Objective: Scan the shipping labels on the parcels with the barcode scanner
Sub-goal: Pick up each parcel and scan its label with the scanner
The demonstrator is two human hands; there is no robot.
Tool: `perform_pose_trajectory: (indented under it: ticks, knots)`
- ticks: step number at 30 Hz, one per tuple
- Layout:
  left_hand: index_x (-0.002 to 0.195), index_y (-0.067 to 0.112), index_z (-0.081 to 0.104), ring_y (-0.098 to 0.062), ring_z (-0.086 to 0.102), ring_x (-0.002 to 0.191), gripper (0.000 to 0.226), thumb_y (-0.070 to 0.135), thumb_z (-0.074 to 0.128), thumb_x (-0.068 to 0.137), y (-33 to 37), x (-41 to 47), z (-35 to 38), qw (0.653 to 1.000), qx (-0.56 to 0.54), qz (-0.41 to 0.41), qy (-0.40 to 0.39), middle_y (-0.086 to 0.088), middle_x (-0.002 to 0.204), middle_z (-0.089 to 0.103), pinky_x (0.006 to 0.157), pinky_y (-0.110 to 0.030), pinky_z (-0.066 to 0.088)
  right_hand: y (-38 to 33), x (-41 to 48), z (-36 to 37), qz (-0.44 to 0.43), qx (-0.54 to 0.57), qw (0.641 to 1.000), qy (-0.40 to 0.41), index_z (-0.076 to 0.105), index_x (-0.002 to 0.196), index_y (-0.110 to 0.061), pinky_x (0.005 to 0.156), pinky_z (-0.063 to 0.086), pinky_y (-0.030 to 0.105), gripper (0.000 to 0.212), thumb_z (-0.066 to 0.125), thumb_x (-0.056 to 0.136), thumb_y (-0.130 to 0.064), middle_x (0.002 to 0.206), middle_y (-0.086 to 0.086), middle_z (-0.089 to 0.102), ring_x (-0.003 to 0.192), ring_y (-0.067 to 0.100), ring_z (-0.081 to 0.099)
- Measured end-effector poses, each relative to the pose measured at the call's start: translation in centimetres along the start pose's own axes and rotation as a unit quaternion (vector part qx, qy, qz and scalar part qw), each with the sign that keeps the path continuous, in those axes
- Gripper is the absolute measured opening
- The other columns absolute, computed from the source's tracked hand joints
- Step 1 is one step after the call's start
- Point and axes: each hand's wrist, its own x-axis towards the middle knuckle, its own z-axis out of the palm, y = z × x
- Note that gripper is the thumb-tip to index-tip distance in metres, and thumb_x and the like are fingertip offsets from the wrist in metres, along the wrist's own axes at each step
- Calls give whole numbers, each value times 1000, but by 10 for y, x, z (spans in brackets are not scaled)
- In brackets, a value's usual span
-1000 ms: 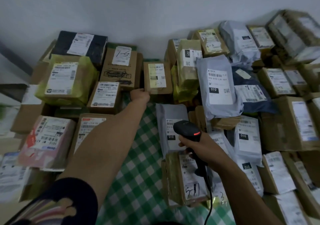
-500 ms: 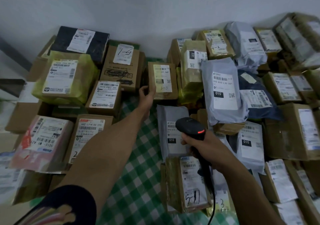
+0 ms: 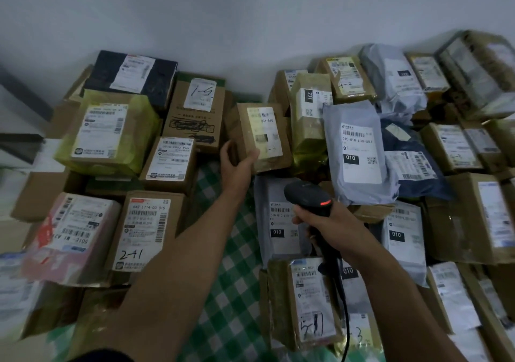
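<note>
The barcode scanner sits in the right hand, whose fingers are wrapped round its handle, a red light glowing on its top and its nose aimed up and left. It hangs above a grey mailer lying flat, well short of the small brown parcel that the left hand grasps by its lower left corner, thumb on the front, fingers behind. That parcel stands tilted with its pale label facing the camera, so this looks like the step of presenting one label to the beam; no scan can be confirmed from here. As for progress, nothing shows which labels are done. Some carry handwritten numbers, such as the box marked 2-11 and the taped box under the right forearm, which may mean they were handled, but that is a guess. Dozens of parcels lie all round, so I judge most of the work remains. Room is tight: the only bare lane is the strip of green checked cloth between the left heap and the right heap, and both forearms lie along it. The large grey mailer slumps just beside the scanner on its right, the back rows lean on the wall, and the scanner's cable trails down over the near parcels, where it could snag a corner.
</note>
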Motion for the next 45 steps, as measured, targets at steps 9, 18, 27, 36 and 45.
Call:
perform_pose_trajectory:
  ticks: [9, 18, 27, 36, 45]
  knots:
    - [158, 42, 33, -17, 54, 135, 84, 22, 78, 90, 32, -113, -36, 994, -23, 78, -70, 6, 155, 49, 87, -25, 59, 1, -50, 8, -100, 20, 988, 112, 69, 117, -33, 78, 56, 37, 29, 78, 91, -39, 97, -8, 77, 85, 8, 72]
    - [152, 67, 13, -15, 48, 137, 112, 31, 89, 79, 27, -220, -93, 965, 164, 59, -198, 8, 160, 38, 110, -48, 49, 3, -119, 32, -190, 62, 968, 151, 61, 135, -36, 91, 52, 24, 50, 78, 88, -42, 119, -19, 72, 110, -3, 65]
    - [145, 75, 20, -11, 52, 133, 101, 50, 88, 74, 41, -246, -127, 966, 161, 101, -175, 23, 142, 52, 108, -50, 51, 6, -157, 52, -201, 5, 975, 92, 62, 119, -43, 86, 55, 26, 35, 78, 89, -40, 110, -17, 74, 99, 0, 70]
    - [159, 53, 16, -9, 49, 138, 106, 37, 87, 81, 32, -232, -130, 966, 174, 148, -122, 17, 151, 48, 109, -41, 50, 2, -177, 53, -192, -7, 976, 104, 67, 117, -38, 69, 54, 27, 31, 79, 89, -41, 91, -11, 76, 82, 6, 71]
    - [152, 68, 14, -23, 51, 139, 121, 70, 91, 58, -10, -173, -132, 964, 212, 151, -61, 0, 157, 42, 109, -56, 48, -3, -187, 65, -168, -89, 982, 16, 63, 122, -36, 63, 54, 22, 30, 73, 94, -42, 93, -2, 79, 66, 10, 70]
